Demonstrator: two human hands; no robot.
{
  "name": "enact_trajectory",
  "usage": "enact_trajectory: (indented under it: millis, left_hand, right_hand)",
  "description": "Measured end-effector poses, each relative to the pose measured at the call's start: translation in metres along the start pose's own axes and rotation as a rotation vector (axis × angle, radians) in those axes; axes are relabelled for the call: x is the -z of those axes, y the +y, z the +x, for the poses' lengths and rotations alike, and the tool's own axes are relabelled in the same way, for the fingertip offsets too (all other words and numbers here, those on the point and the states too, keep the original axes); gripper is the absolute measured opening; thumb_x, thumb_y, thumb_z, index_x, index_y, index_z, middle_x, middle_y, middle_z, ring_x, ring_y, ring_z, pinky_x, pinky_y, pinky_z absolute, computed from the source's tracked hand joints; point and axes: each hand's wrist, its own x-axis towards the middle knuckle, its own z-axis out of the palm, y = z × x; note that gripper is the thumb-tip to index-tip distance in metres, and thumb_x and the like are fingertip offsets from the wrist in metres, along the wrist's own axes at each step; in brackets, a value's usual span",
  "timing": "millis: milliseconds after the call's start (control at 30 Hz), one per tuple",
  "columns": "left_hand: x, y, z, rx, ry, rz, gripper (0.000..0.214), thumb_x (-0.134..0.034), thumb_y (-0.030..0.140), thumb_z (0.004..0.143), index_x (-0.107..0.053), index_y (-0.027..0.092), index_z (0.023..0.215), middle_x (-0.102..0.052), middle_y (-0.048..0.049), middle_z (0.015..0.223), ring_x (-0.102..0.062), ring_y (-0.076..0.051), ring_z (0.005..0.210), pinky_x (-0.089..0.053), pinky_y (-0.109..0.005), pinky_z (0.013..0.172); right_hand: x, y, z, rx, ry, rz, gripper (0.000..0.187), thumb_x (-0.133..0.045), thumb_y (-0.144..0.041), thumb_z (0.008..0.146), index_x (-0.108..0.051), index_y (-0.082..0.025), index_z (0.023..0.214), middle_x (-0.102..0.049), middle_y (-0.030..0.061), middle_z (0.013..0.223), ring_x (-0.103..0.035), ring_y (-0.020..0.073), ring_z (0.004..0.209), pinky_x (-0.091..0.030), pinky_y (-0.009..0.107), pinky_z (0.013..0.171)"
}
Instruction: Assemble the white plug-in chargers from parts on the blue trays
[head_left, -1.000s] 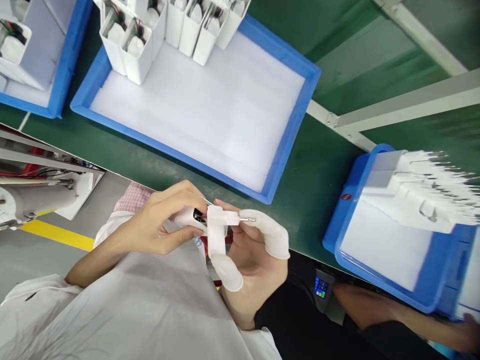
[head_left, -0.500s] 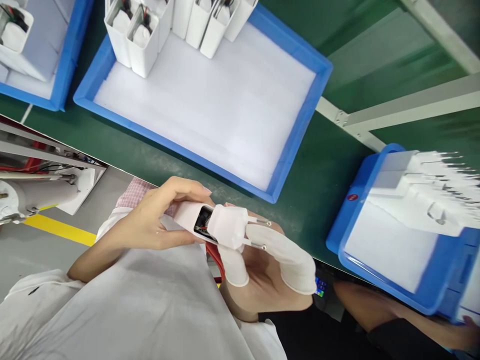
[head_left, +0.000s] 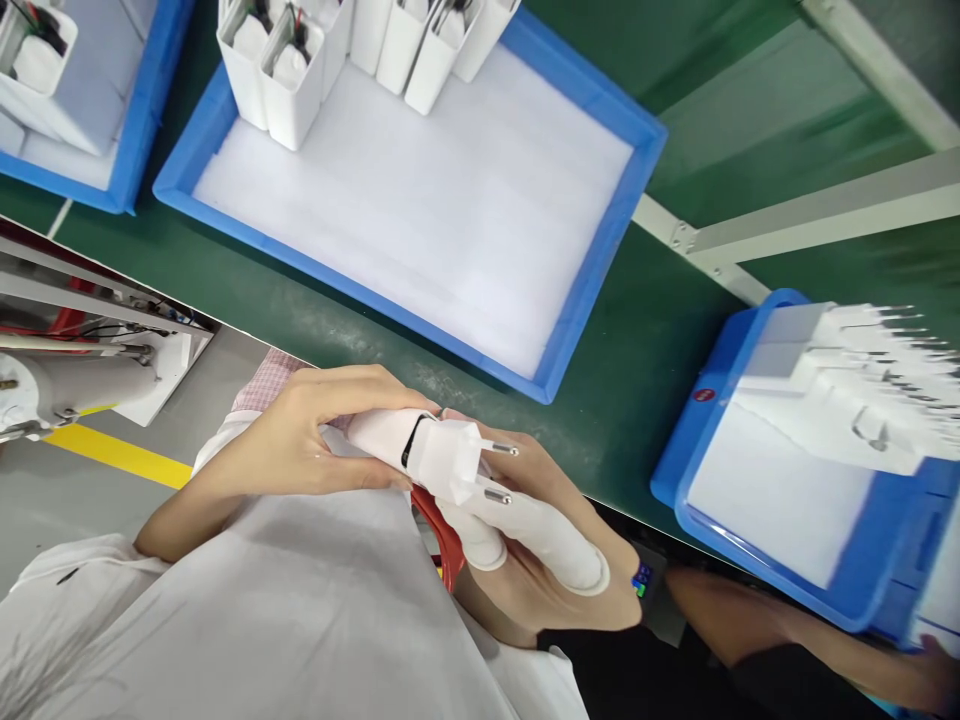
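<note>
Two hands hold one white two-pin plug housing (head_left: 442,455) just off the green desk (head_left: 330,325) edge. Left hand (head_left: 322,435): fingers (head_left: 375,392) clamped round its rear. Long axis runs rightward, pins (head_left: 502,449) nearer the right hand (head_left: 517,590), its cotted fingers (head_left: 540,535) pressed beneath.

The left hand (head_left: 319,430) grips a white two-pin plug housing (head_left: 427,445), while the right hand (head_left: 517,590), wearing white finger cots (head_left: 540,535), cradles its pin end near a blue tray (head_left: 352,293).

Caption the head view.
Left hand grips a white two-pin plug; the right hand, in finger cots, sits beneath its pins.
</note>
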Motion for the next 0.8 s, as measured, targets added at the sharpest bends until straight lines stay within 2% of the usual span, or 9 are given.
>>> enact_trajectory:
  millis: [100,233,333,400,500,567,633,700,800]
  left_hand:
    - [-0.001,0.001,0.0,-0.006,-0.001,0.039,0.04,-0.078,0.026,0.079,-0.068,0.024,0.118,-0.072,-0.0054,0.102,-0.067,-0.019,0.089,-0.053,-0.029,0.073]
    - [-0.003,0.003,0.003,-0.038,0.03,0.105,0.037,-0.075,0.024,0.082,-0.068,0.022,0.118,-0.071,-0.0061,0.104,-0.066,-0.017,0.089,-0.052,-0.027,0.072]
    - [-0.006,0.002,0.007,-0.073,0.073,0.195,0.039,-0.076,0.024,0.081,-0.067,0.019,0.118,-0.07,-0.0059,0.102,-0.065,-0.015,0.087,-0.051,-0.023,0.069]
    - [-0.011,0.0,0.009,-0.096,0.118,0.26,0.042,-0.076,0.024,0.081,-0.065,0.017,0.121,-0.069,-0.0057,0.101,-0.064,-0.014,0.086,-0.051,-0.023,0.07]
    - [-0.018,0.0,0.012,-0.072,0.188,0.318,0.046,-0.075,0.025,0.082,-0.062,0.017,0.126,-0.069,-0.0061,0.101,-0.065,-0.015,0.086,-0.053,-0.024,0.073]
    - [-0.02,0.002,0.013,0.004,0.206,0.255,0.041,-0.07,0.032,0.087,-0.063,0.017,0.125,-0.07,-0.0061,0.099,-0.065,-0.014,0.081,-0.053,-0.024,0.069]
    - [-0.017,0.008,0.015,0.062,0.204,0.106,0.039,-0.059,0.043,0.094,-0.062,0.019,0.125,-0.07,-0.0077,0.102,-0.066,-0.014,0.076,-0.054,-0.024,0.064]
    - [-0.012,0.013,0.016,0.036,0.186,0.035,0.048,-0.054,0.055,0.093,-0.061,0.022,0.128,-0.065,-0.0116,0.121,-0.067,-0.019,0.089,-0.057,-0.029,0.07]
    - [-0.011,0.017,0.017,-0.08,0.088,0.212,0.067,-0.074,0.056,0.077,-0.056,0.027,0.134,-0.048,-0.0116,0.146,-0.051,-0.034,0.128,-0.05,-0.048,0.1]
  right_hand:
    - [-0.006,-0.001,0.0,0.048,0.064,0.089,0.062,-0.067,0.003,0.077,-0.064,-0.036,0.125,-0.061,-0.0018,0.132,-0.067,0.0225,0.103,-0.059,0.035,0.076]
    - [-0.013,0.001,-0.003,0.033,0.147,0.003,0.046,-0.072,-0.004,0.077,-0.068,-0.028,0.117,-0.067,0.0038,0.12,-0.066,0.025,0.102,-0.058,0.038,0.077]
    - [-0.021,0.015,-0.006,0.004,0.181,0.049,0.05,-0.08,-0.009,0.071,-0.066,-0.027,0.116,-0.066,0.0057,0.119,-0.065,0.0252,0.104,-0.057,0.039,0.081]
    - [-0.027,0.028,-0.007,-0.043,0.246,0.151,0.049,-0.081,-0.013,0.07,-0.064,-0.029,0.113,-0.066,0.0036,0.112,-0.065,0.0224,0.1,-0.057,0.037,0.079]
    - [-0.035,0.043,-0.006,-0.159,0.338,0.309,0.029,-0.079,-0.023,0.075,-0.063,-0.027,0.099,-0.066,0.0015,0.096,-0.065,0.0195,0.09,-0.056,0.034,0.074]
    - [-0.039,0.047,-0.006,-0.237,0.404,0.384,0.024,-0.079,-0.03,0.075,-0.061,-0.025,0.09,-0.065,0.0008,0.09,-0.065,0.018,0.084,-0.056,0.033,0.072]
    - [-0.045,0.048,-0.006,-0.35,0.466,0.478,0.025,-0.078,-0.036,0.076,-0.059,-0.025,0.088,-0.063,-0.0004,0.088,-0.064,0.0161,0.08,-0.055,0.031,0.073]
    - [-0.053,0.048,-0.007,-0.453,0.48,0.546,0.023,-0.067,-0.046,0.084,-0.058,-0.027,0.095,-0.063,0.0004,0.091,-0.064,0.0165,0.081,-0.056,0.033,0.073]
    - [-0.068,0.052,-0.01,-0.485,0.352,0.494,0.031,-0.043,-0.049,0.097,-0.057,-0.026,0.113,-0.064,0.006,0.095,-0.065,0.0215,0.085,-0.058,0.038,0.072]
